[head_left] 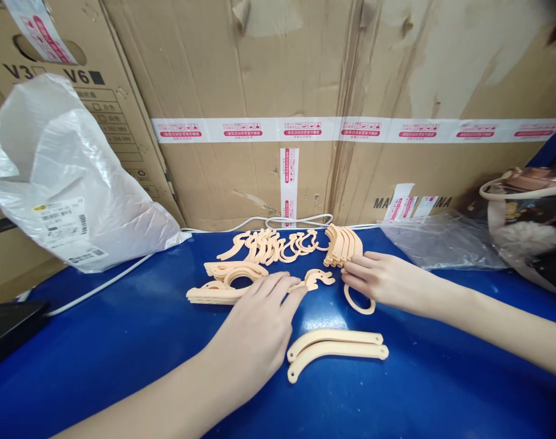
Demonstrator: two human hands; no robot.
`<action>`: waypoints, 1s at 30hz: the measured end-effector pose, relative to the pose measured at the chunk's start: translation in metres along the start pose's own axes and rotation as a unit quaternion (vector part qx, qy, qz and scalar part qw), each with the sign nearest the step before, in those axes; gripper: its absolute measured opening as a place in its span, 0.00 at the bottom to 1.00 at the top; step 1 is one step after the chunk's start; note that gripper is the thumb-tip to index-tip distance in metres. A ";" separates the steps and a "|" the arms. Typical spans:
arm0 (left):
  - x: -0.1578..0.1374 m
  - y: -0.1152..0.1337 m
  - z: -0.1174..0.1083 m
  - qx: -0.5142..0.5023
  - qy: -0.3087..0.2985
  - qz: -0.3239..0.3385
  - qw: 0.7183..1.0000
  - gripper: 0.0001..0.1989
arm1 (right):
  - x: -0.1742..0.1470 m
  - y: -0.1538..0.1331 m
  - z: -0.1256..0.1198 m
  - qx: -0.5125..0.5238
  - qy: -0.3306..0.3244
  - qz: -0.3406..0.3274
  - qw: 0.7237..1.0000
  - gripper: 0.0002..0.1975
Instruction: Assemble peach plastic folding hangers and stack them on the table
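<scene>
Left hand (264,320) curls at the pale-wood, wavy flat cutout (311,280) — right hand (374,277) by the fanned, curved pale-wood pieces (344,245), over the thin pale-wood ring (363,311) on the blue tabletop (419,396). Grips? Can't tell — light edge pinches should spare the fan.

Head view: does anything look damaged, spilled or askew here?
The large cardboard behind the blue table looks damaged: pale, ragged patches near the top suggest torn surface paper. Nothing looks spilled; the pale curved pieces lie in loose groups around the hands.
</scene>
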State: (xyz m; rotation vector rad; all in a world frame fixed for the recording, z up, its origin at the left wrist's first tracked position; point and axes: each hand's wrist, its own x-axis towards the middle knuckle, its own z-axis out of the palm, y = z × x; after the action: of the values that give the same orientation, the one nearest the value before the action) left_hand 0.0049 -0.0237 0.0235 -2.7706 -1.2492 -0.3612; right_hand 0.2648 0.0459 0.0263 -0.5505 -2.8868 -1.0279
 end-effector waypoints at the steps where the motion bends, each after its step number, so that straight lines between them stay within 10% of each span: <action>1: -0.002 0.003 -0.005 -0.024 0.009 -0.003 1.000 0.19 | -0.001 0.001 -0.001 0.004 0.007 0.005 1.000 0.09; 8: -0.013 0.021 -0.014 -0.142 -0.049 -0.012 0.989 0.07 | 0.005 -0.010 -0.015 0.276 0.066 0.144 0.948 0.08; 15: -0.014 0.015 0.004 -0.133 -0.080 0.020 0.988 0.01 | 0.024 -0.042 0.000 0.713 0.094 0.292 0.631 0.11; 18: -0.014 0.012 0.009 -0.157 -0.071 0.011 0.985 0.02 | 0.027 -0.045 0.005 0.774 0.093 0.316 0.541 0.13; 30: -0.016 0.012 0.011 -0.234 -0.016 -0.033 0.971 0.02 | 0.027 -0.045 0.002 0.786 0.062 0.329 0.520 0.14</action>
State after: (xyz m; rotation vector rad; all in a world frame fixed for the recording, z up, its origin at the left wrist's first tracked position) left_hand 0.0059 -0.0414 0.0093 -3.1291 -1.4242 -0.7046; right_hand 0.2249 0.0237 0.0009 -0.9630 -1.8016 1.4523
